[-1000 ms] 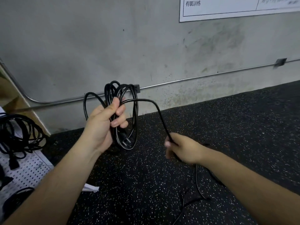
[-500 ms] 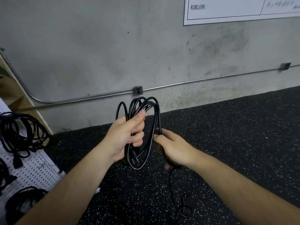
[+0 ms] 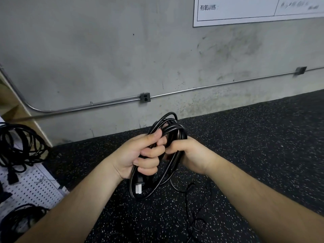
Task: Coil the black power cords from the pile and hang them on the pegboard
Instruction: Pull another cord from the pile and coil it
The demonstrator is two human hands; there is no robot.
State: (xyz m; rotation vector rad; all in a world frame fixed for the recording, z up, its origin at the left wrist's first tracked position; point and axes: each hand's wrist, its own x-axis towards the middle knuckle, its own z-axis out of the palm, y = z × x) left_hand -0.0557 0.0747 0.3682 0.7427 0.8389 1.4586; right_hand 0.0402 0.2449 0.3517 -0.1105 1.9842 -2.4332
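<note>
A black power cord (image 3: 168, 123) is gathered into several loops in front of me, above the floor. My left hand (image 3: 140, 155) is closed around the bundle, and the plug end (image 3: 139, 187) hangs below its fingers. My right hand (image 3: 191, 153) grips the same coil from the right, touching the left hand. A loose tail of the cord (image 3: 191, 204) trails down onto the floor. The white pegboard (image 3: 33, 186) lies at the far left with coiled black cords (image 3: 19, 146) hung on it.
A grey concrete wall with a metal conduit (image 3: 87, 106) and a socket box (image 3: 145, 97) stands behind. Black speckled rubber floor (image 3: 254, 146) spreads below. A white notice (image 3: 245, 9) is on the wall at top right. A wooden panel (image 3: 10, 106) leans at left.
My right hand rose from the floor side and brought the cord up to the coil; both hands now clasp the bundle together. The coil shifted right and lower in view.
</note>
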